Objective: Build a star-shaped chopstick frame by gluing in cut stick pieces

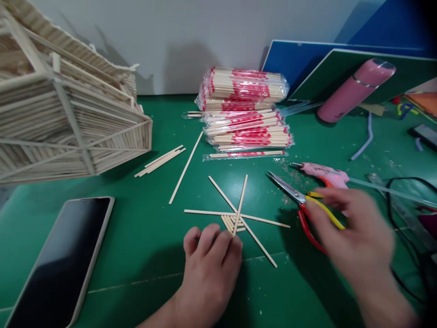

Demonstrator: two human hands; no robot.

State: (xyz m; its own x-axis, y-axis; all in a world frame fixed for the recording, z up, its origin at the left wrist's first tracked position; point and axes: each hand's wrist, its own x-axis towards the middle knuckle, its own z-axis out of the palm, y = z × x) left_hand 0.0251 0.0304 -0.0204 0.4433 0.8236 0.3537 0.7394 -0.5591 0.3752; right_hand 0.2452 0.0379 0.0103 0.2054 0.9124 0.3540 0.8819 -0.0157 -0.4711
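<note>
My left hand (pixel 213 269) has its fingers curled down at the near end of a star-shaped piece of crossed wooden chopsticks (pixel 256 219), closed on one of the sticks; the fingertips are hidden. Short cut stick pieces (pixel 228 223) fill a wedge between two of its arms. To the right, my right hand (pixel 355 241) is smeared by motion over the handles of the scissors (pixel 288 187), which have one red and one yellow handle. The thumb and fingers are around the yellow handle, but whether they grip it is unclear. The blades point away to the left.
Wrapped chopstick packs (pixel 246 114) are piled at the back. Loose sticks (pixel 160 161) and a phone (pixel 61 259) lie left, below a large stick-built model (pixel 71 109). A pink glue gun (pixel 324 173), a pink bottle (pixel 355 93) and a black cable (pixel 391 218) are right.
</note>
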